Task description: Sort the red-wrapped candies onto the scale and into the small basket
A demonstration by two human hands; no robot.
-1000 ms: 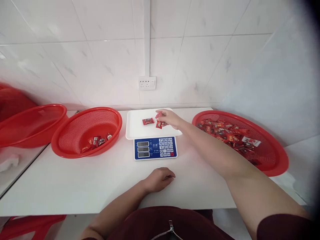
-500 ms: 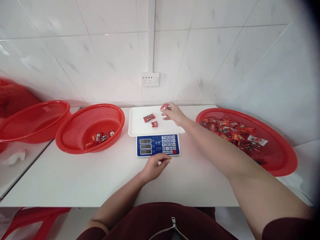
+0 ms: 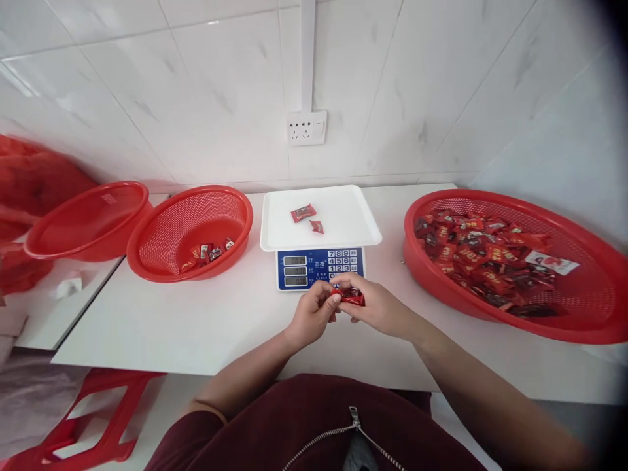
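Pinching a crinkly red candy wrapper [image 3: 352, 297], both hands' fingers [image 3: 330, 302] meet.

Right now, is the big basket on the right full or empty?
Partly full. The right basket holds a layer of red candies across its bottom, well below the rim.

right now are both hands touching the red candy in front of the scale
Touching. The head view shows the left hand and right hand both pinching the red candy between fingertips, no gap visible.

The scale [image 3: 320, 268] stands mid-table [image 3: 196, 327] with 2 sweets [image 3: 309, 218] on its tray [image 3: 343, 222]; 1 basket [image 3: 191, 232] lies left, another basket [image 3: 515, 261] right, both hands [image 3: 343, 307] before it.
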